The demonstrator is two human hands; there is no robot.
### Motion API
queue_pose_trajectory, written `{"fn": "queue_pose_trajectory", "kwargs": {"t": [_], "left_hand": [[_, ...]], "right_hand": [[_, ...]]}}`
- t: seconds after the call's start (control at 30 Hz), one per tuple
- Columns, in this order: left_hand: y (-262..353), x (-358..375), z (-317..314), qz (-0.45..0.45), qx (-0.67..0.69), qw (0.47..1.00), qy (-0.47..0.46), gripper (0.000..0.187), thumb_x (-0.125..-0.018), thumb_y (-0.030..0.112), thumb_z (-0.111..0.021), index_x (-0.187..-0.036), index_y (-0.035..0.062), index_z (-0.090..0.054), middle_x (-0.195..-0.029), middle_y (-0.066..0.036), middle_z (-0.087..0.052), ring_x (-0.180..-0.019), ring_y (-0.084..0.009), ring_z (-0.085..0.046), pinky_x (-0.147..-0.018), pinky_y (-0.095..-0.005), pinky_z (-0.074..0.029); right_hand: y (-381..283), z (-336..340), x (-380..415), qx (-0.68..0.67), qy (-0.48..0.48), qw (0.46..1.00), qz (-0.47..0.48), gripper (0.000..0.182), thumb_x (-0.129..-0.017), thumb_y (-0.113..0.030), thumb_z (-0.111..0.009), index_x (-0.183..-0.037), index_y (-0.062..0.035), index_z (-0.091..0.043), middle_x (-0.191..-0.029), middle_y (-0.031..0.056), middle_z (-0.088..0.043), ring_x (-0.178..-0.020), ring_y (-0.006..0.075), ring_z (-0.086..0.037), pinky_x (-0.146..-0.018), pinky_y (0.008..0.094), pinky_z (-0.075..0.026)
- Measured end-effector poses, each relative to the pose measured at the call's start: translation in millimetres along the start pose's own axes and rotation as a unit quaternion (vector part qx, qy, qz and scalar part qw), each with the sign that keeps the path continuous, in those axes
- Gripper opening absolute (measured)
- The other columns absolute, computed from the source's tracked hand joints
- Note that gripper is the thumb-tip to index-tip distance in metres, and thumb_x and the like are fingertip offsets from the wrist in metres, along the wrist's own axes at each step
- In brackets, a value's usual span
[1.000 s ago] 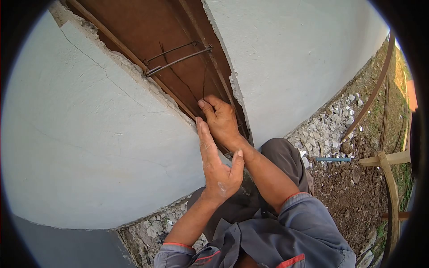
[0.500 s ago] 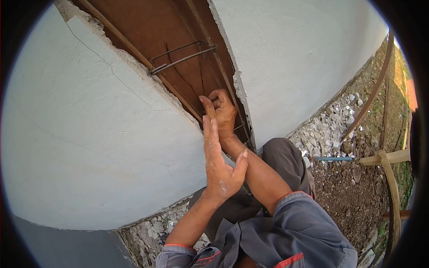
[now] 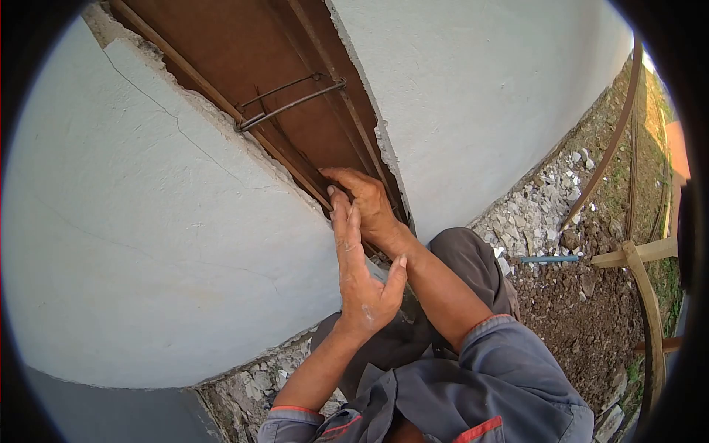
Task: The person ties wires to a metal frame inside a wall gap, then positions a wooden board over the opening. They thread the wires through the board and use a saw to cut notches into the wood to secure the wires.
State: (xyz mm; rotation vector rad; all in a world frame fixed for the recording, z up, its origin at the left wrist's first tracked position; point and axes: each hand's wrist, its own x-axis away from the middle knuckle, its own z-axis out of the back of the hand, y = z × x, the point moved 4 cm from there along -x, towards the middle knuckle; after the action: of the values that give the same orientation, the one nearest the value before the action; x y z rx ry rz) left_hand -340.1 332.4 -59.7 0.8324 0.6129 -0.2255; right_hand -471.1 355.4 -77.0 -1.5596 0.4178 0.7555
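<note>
My left hand (image 3: 362,284) is held upright in front of the wall opening, fingers stretched and thumb apart, with its fingertips overlapping my right hand. Inside the opening, my right hand (image 3: 369,210) bends its fingers to the left, close to the left reinforcing bar (image 3: 192,72); dark thin wire (image 3: 277,127) runs down to its fingertips, though the grip itself is partly hidden. A metal stirrup (image 3: 292,105) crosses between the bars above both hands. Behind them is a brown panel (image 3: 221,44).
Pale wall faces (image 3: 148,221) with broken edges flank the opening, the left one cracked. On the right lie rubble (image 3: 528,214), a blue tube (image 3: 549,259), soil and crossed wooden pieces (image 3: 644,295). My bent knee (image 3: 469,258) is beside my right forearm.
My right hand has moved slightly down and turned, its fingers now pointing left. The wire leans farther toward the left bar. My left hand stays nearly in place, and the view has shifted slightly.
</note>
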Motion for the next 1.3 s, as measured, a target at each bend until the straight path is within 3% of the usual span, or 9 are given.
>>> {"fn": "queue_pose_trajectory", "kwargs": {"t": [0.37, 0.43, 0.5, 0.77, 0.93, 1.03, 1.13, 1.23, 1.3], "left_hand": [[-5, 9, -1, 0.039, 0.017, 0.999, -0.003, 0.088, -0.083, 0.006, -0.072, -0.156, -0.0056, -0.023, -0.163, -0.033, -0.014, -0.154, -0.0419, -0.014, -0.124, -0.0487, -0.014], [-6, 11, -2, 0.039, 0.015, 0.999, -0.003, 0.088, -0.084, 0.006, -0.071, -0.156, -0.0055, -0.023, -0.163, -0.033, -0.015, -0.154, -0.0416, -0.013, -0.124, -0.0486, -0.015], [-8, 14, -3, 0.037, 0.013, 0.999, -0.003, 0.088, -0.084, 0.005, -0.071, -0.156, -0.0054, -0.023, -0.163, -0.033, -0.015, -0.155, -0.0413, -0.013, -0.124, -0.0486, -0.015], [-7, -6, 14, 0.089, 0.088, 0.991, 0.037, 0.079, -0.093, 0.006, -0.060, -0.158, -0.0073, -0.015, -0.159, -0.034, -0.028, -0.122, -0.0356, -0.060, -0.094, -0.0401, -0.054], [-3, -34, 13, 0.064, -0.034, 0.996, 0.054, 0.077, -0.097, 0.003, -0.053, -0.159, -0.0065, -0.008, -0.156, -0.036, -0.033, -0.095, -0.0235, -0.069, -0.084, -0.0328, -0.055], [-1, -47, 14, 0.042, -0.111, 0.988, 0.098, 0.070, -0.098, 0.001, -0.052, -0.157, -0.0075, -0.016, -0.145, -0.032, -0.050, -0.083, -0.0179, -0.070, -0.077, -0.0296, -0.056], [-15, -46, 14, 0.148, -0.024, 0.984, 0.094, 0.053, -0.094, 0.001, -0.056, -0.145, -0.0086, -0.042, -0.126, -0.027, -0.065, -0.099, -0.0341, -0.072, -0.088, -0.0397, -0.057], [-22, -37, 10, 0.008, -0.118, 0.984, 0.133, 0.030, -0.094, -0.002, -0.061, -0.122, -0.0064, -0.064, -0.105, -0.019, -0.073, -0.096, -0.0330, -0.072, -0.085, -0.0409, -0.058], [-17, -28, 9, -0.068, -0.087, 0.974, 0.197, 0.014, -0.096, -0.003, -0.062, -0.105, -0.0055, -0.072, -0.105, -0.019, -0.073, -0.084, -0.0205, -0.072, -0.071, -0.0311, -0.059]], "right_hand": [[13, -4, 10, -0.006, 0.030, 0.989, -0.143, 0.016, -0.098, -0.017, -0.061, -0.101, -0.0014, -0.063, -0.084, 0.0188, -0.070, -0.074, 0.0352, -0.069, -0.066, 0.0409, -0.052], [15, -4, 9, -0.007, 0.069, 0.991, -0.117, 0.015, -0.101, -0.014, -0.059, -0.099, -0.0006, -0.063, -0.076, 0.0085, -0.066, -0.069, 0.0142, -0.062, -0.064, 0.0306, -0.050], [17, -5, 10, -0.056, 0.067, 0.983, -0.161, 0.015, -0.101, -0.014, -0.058, -0.099, -0.0002, -0.063, -0.078, 0.0081, -0.066, -0.070, 0.0138, -0.062, -0.065, 0.0304, -0.050], [24, 2, 19, -0.241, 0.028, 0.954, -0.174, 0.012, -0.102, -0.011, -0.056, -0.100, 0.0002, -0.060, -0.087, 0.0038, -0.064, -0.079, 0.0109, -0.060, -0.074, 0.0266, -0.049], [26, 11, 24, -0.180, -0.046, 0.968, -0.167, 0.015, -0.099, -0.015, -0.059, -0.099, 0.0003, -0.063, -0.082, 0.0048, -0.064, -0.077, 0.0120, -0.058, -0.071, 0.0296, -0.048], [23, 10, 28, -0.174, -0.051, 0.979, -0.091, 0.018, -0.097, -0.017, -0.060, -0.096, 0.0005, -0.064, -0.084, 0.0048, -0.063, -0.077, 0.0127, -0.057, -0.071, 0.0309, -0.048], [28, 13, 37, -0.241, -0.038, 0.960, -0.139, 0.014, -0.098, -0.010, -0.060, -0.098, 0.0028, -0.066, -0.089, 0.0071, -0.064, -0.078, 0.0126, -0.059, -0.070, 0.0288, -0.049], [19, 17, 32, -0.230, 0.002, 0.965, -0.123, 0.013, -0.098, -0.005, -0.060, -0.102, 0.0032, -0.070, -0.093, 0.0082, -0.068, -0.083, 0.0122, -0.062, -0.072, 0.0270, -0.051], [8, 22, 30, -0.169, 0.025, 0.983, -0.072, 0.014, -0.098, -0.004, -0.061, -0.104, 0.0029, -0.072, -0.095, 0.0084, -0.071, -0.086, 0.0120, -0.064, -0.074, 0.0259, -0.052]]}}
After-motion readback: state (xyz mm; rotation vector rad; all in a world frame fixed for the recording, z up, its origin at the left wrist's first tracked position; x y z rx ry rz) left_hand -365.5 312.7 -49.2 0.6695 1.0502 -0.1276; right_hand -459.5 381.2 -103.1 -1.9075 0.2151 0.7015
